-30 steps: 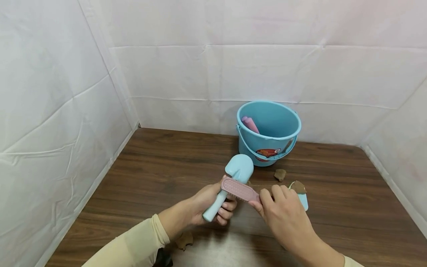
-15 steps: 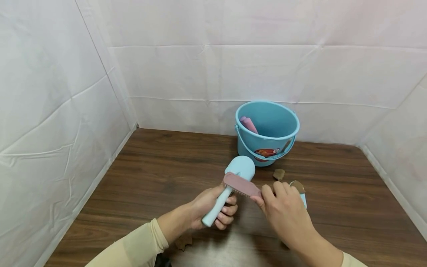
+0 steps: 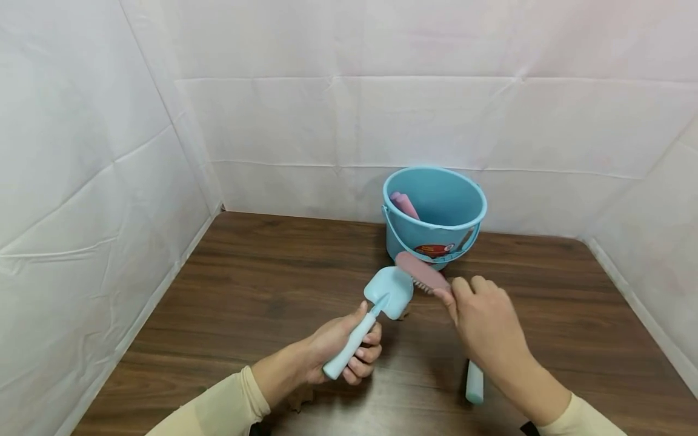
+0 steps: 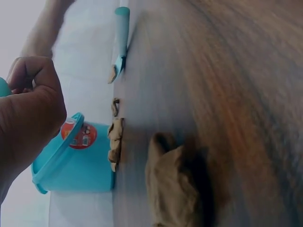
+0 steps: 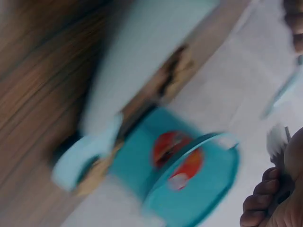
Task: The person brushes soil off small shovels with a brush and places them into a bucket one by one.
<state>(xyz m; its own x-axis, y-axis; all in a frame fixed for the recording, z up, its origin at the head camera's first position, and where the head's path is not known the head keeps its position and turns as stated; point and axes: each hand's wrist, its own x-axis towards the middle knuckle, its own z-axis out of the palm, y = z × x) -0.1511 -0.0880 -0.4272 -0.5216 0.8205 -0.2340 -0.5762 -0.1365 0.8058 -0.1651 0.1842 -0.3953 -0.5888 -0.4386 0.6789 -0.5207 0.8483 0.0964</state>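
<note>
My left hand [image 3: 343, 348] grips a light-blue toy trowel [image 3: 389, 290] by its handle, the blade pointing up and away. In my right hand [image 3: 488, 321] is a pink brush [image 3: 420, 271], held by its handle, with pale bristles facing down. The brush head overlaps the upper right edge of the trowel blade in the head view. In the right wrist view, my right hand [image 5: 270, 198] curls around the brush handle, and the bristles [image 5: 275, 139] are blurred. The left wrist view shows my left hand [image 4: 35, 104] with only a bit of the trowel handle.
A blue bucket [image 3: 400, 233] stands at the back, pink and purple handles [image 3: 406, 206] inside. A second light-blue tool [image 3: 474, 383] lies on the wooden table [image 3: 262, 272], partly hidden by my right hand. Several crumpled brown scraps [image 4: 173, 184] lie about.
The brush has moved from across the trowel's neck up and right to the blade's edge. The trowel has tilted and dropped slightly. The second tool's handle has come into sight.
</note>
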